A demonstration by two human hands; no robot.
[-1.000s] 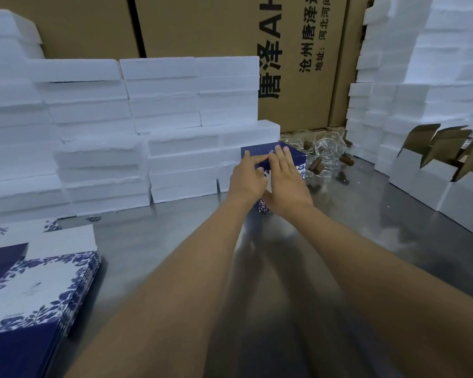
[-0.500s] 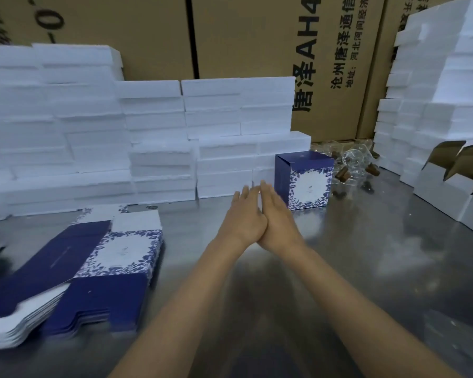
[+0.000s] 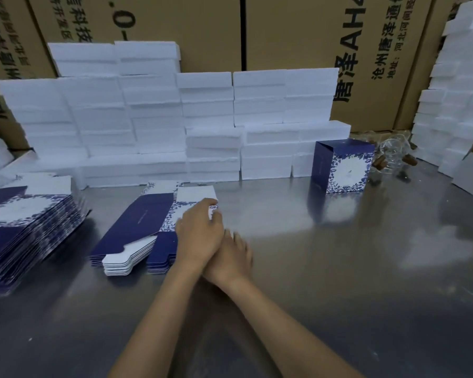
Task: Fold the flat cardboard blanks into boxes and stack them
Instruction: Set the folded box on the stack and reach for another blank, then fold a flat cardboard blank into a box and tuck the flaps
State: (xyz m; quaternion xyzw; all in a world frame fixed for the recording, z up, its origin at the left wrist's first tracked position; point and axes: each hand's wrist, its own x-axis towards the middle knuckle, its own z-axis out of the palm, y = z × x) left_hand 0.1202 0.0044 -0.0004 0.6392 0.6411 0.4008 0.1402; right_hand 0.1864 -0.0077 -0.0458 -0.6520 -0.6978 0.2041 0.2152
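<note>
Stacked white foam blocks [image 3: 210, 126] line the far edge of a shiny metal bench [image 3: 339, 268], with big brown cartons [image 3: 284, 31] printed in black characters standing behind them. More foam [image 3: 453, 105] rises at the far right corner, next to some clear glassware [image 3: 393, 151].

1 folded box [image 3: 342, 165], navy with a blue floral frame on its white face, stands upright near the far edge, just in front of the foam and well apart from the hands.

2 piles of flat blanks lie toward the left edge: a tall pile [image 3: 25, 227] at the far left and a lower pile [image 3: 148, 227] nearer the middle.

The left hand [image 3: 200, 233] rests on the right side of the lower pile, fingers curled over the top blank's right edge; its grip seems to close on that blank. The right hand [image 3: 230, 257] lies just beside and partly under the left wrist, low over the bench, blurred, so I cannot tell its grip.
</note>
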